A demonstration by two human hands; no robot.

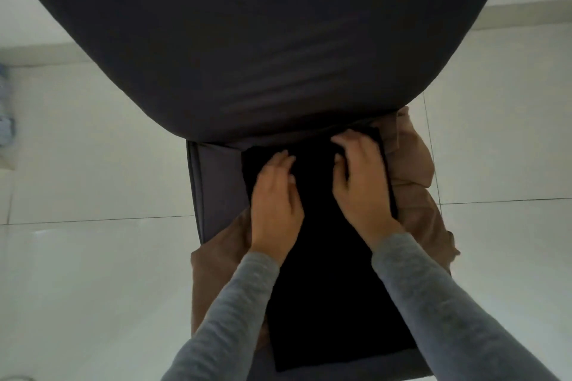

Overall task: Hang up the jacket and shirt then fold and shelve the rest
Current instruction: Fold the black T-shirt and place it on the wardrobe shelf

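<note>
Left fingers flat, right fingers curled on 1 black garment | 1 brown garment | 1 chair

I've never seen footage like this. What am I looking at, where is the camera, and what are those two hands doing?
There is no machine here. This is a single picture from a wide-angle camera worn on a person's head, looking down at their own hands. The arms in grey sleeves are the wearer's.

Below them is what looks like a dark grey chair standing on a pale tiled floor. A brown garment lies on its seat, with a long, folded black garment on top of it.

The left hand rests flat on the black garment. The right hand is on it too, with its fingers bent at the far edge. I cannot tell whether they are gripping it.
</note>
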